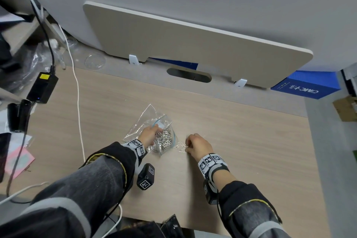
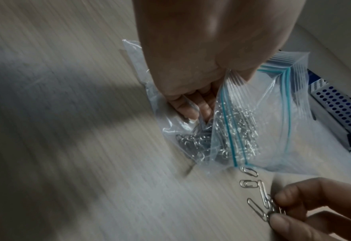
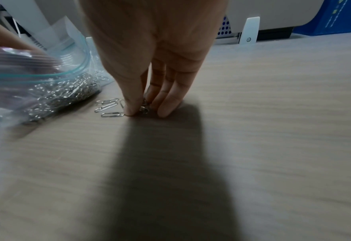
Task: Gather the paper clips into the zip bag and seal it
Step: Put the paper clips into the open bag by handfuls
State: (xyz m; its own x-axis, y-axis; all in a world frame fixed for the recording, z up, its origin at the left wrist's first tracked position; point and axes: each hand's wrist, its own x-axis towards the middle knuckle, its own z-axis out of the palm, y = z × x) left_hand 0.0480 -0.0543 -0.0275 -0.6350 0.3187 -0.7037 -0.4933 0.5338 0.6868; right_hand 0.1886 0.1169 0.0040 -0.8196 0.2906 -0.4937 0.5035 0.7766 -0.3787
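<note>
A clear zip bag with a blue seal line lies on the wooden desk, its mouth open toward the right, a heap of silver paper clips inside. My left hand grips the bag's upper lip and holds the mouth open. Several loose paper clips lie on the desk just right of the mouth. My right hand is down on them, thumb and fingertips pinching a small bunch of clips. Other loose clips lie beside the thumb.
A black power adapter with cables and a white cord sit at the left of the desk. A beige divider panel stands at the back, a blue box at the far right. Crumpled plastic lies at far left.
</note>
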